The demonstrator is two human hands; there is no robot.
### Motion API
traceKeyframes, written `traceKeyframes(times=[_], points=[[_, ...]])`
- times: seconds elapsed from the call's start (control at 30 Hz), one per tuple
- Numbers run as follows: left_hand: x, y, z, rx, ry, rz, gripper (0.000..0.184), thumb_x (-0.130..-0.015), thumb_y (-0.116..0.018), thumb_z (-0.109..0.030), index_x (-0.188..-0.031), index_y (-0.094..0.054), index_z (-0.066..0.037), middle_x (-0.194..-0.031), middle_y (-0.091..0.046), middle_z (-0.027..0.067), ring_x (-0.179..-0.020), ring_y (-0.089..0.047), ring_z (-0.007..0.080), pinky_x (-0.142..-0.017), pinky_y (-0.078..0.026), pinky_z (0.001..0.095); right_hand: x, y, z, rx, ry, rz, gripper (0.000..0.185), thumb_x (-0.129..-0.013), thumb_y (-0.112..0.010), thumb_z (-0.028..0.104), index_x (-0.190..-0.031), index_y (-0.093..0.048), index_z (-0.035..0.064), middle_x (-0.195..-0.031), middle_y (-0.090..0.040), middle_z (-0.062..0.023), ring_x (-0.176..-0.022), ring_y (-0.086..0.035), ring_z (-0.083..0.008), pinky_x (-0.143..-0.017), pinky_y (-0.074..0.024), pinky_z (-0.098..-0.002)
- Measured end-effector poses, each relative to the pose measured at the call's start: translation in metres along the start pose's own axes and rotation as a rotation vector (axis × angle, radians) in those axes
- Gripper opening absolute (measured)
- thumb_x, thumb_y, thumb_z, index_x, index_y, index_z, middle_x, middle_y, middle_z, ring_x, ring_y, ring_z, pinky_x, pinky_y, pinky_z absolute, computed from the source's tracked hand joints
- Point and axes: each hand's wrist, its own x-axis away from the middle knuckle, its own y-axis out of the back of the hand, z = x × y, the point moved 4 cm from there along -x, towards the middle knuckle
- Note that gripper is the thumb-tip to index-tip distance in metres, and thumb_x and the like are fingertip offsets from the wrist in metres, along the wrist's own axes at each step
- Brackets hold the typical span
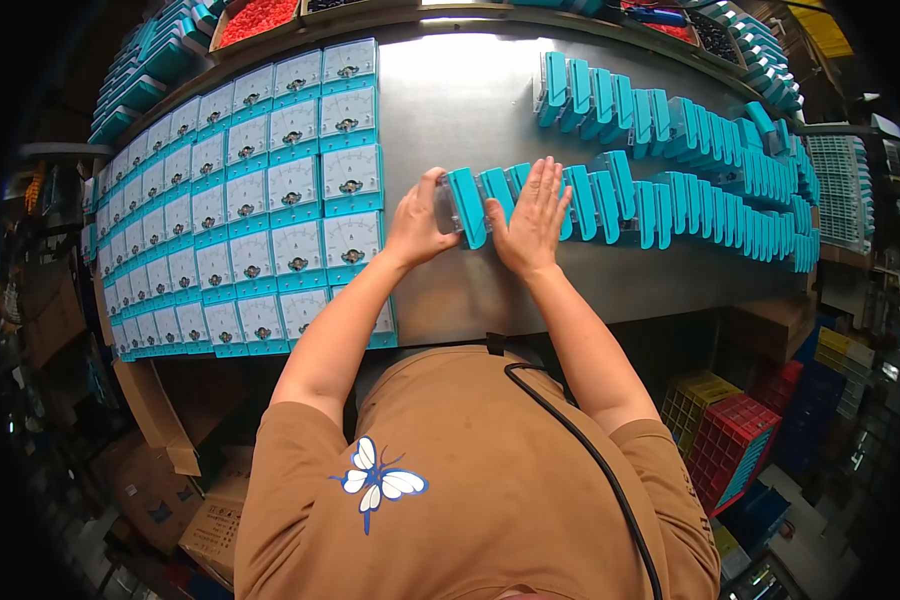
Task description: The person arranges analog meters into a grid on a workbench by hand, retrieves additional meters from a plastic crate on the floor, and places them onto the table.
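Left grip (420, 222) curved at end meter (466, 208), hold unclear | right grip (532, 218) outstretched, unclenched

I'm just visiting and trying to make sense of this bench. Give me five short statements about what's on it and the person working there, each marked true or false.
1. The left hand is at the left end of the nearer row of turquoise cases. True.
2. The right hand is clenched in a fist. False: its fingers are extended over the cases.
3. The flat-lying meters are on the person's right. False: those meters are on the left.
4. Red pieces sit in a container beyond the meters. True.
5. The brown shirt is completely plain. False: the shirt has a white-and-blue butterfly on it.
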Motion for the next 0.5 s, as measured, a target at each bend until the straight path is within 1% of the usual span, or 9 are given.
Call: traceKeyframes(times=[0.03, 0.1, 0.13, 0.17, 0.2, 0.27, 0.37, 0.47, 0.5], points=[[0.011, 0.011, -0.011, -0.054, 0.004, -0.030, 0.089, -0.060, -0.083, -0.014, -0.137, -0.039, -0.009, -0.127, -0.053, 0.0184, -0.119, -0.051, 0.0394, -0.098, -0.046, 0.0453, -0.001, 0.004, 0.001, -0.032, -0.005, 0.028, 0.117, -0.086, -0.059, 0.067, -0.155, -0.007, -0.0119, -0.162, -0.006, -0.0324, -0.153, 0.003, -0.0437, -0.120, 0.0031, -0.0593], [0.038, 0.034, -0.039, -0.168, -0.023, -0.067, 0.085, -0.056, -0.081, -0.012, -0.133, -0.046, -0.008, -0.117, -0.054, 0.0169, -0.111, -0.052, 0.0386, -0.096, -0.047, 0.0453, -0.002, 0.013, 0.006, 0.086, -0.008, 0.150, 0.125, -0.079, -0.064, 0.070, -0.155, -0.008, -0.0114, -0.163, -0.004, -0.0324, -0.153, 0.007, -0.0443, -0.120, 0.0042, -0.0590], [0.053, 0.035, -0.050, -0.237, -0.034, 0.026, 0.085, -0.056, -0.081, -0.012, -0.133, -0.047, -0.008, -0.117, -0.053, 0.0170, -0.111, -0.052, 0.0379, -0.096, -0.047, 0.0449, -0.004, 0.018, 0.011, 0.144, -0.007, 0.210, 0.129, -0.076, -0.067, 0.071, -0.155, -0.008, -0.0112, -0.163, -0.002, -0.0324, -0.153, 0.008, -0.0446, -0.120, 0.0048, -0.0589], [0.068, 0.035, -0.059, -0.304, -0.043, 0.120, 0.084, -0.056, -0.081, -0.012, -0.133, -0.048, -0.008, -0.118, -0.053, 0.0171, -0.112, -0.052, 0.0373, -0.096, -0.047, 0.0445, -0.005, 0.024, 0.017, 0.283, 0.032, 0.164, 0.129, -0.069, -0.077, 0.066, -0.153, -0.017, -0.0119, -0.160, -0.016, -0.0312, -0.151, -0.006, -0.0463, -0.120, -0.0028, -0.0600], [0.082, 0.034, -0.065, -0.369, -0.054, 0.211, 0.084, -0.056, -0.081, -0.012, -0.133, -0.049, -0.008, -0.118, -0.053, 0.0173, -0.112, -0.052, 0.0366, -0.096, -0.046, 0.0441, -0.004, 0.021, 0.019, 0.262, 0.066, 0.189, 0.125, -0.068, -0.079, 0.061, -0.152, -0.021, -0.0111, -0.156, -0.021, -0.0299, -0.147, -0.013, -0.0452, -0.118, -0.0093, -0.0587], [0.106, 0.021, -0.064, -0.400, -0.048, 0.293, 0.087, -0.056, -0.081, -0.012, -0.137, -0.049, -0.010, -0.121, -0.052, 0.0187, -0.116, -0.051, 0.0373, -0.101, -0.044, 0.0448, -0.008, 0.016, 0.023, 0.227, 0.131, 0.228, 0.118, -0.065, -0.084, 0.051, -0.149, -0.028, -0.0095, -0.149, -0.033, -0.0273, -0.140, -0.029, -0.0432, -0.116, -0.0223, -0.0560], [0.118, 0.010, -0.053, -0.484, -0.042, 0.321, 0.086, -0.058, -0.080, -0.011, -0.138, -0.049, -0.010, -0.122, -0.050, 0.0185, -0.119, -0.049, 0.0374, -0.102, -0.043, 0.0450, -0.003, 0.009, 0.030, 0.033, 0.336, 0.162, 0.101, -0.068, -0.084, 0.032, -0.148, -0.034, -0.0051, -0.135, -0.047, -0.0219, -0.121, -0.048, -0.0373, -0.104, -0.0392, -0.0479], [0.120, 0.011, -0.047, -0.493, -0.030, 0.335, 0.087, -0.058, -0.082, -0.011, -0.139, -0.049, -0.010, -0.124, -0.048, 0.0183, -0.121, -0.047, 0.0367, -0.103, -0.042, 0.0456, 0.009, 0.035, 0.026, -0.179, 0.232, 0.142, 0.098, -0.068, -0.083, 0.029, -0.148, -0.035, -0.0018, -0.125, -0.056, -0.0207, -0.111, -0.056, -0.0361, -0.095, -0.0477, -0.0423], [0.119, 0.013, -0.044, -0.479, -0.017, 0.342, 0.088, -0.058, -0.083, -0.011, -0.139, -0.048, -0.010, -0.124, -0.048, 0.0182, -0.121, -0.046, 0.0365, -0.103, -0.042, 0.0455, 0.020, 0.048, 0.018, -0.352, 0.065, 0.165, 0.084, -0.071, -0.080, 0.027, -0.141, -0.042, -0.0004, -0.114, -0.062, -0.0190, -0.102, -0.061, -0.0351, -0.092, -0.0497, -0.0417]])
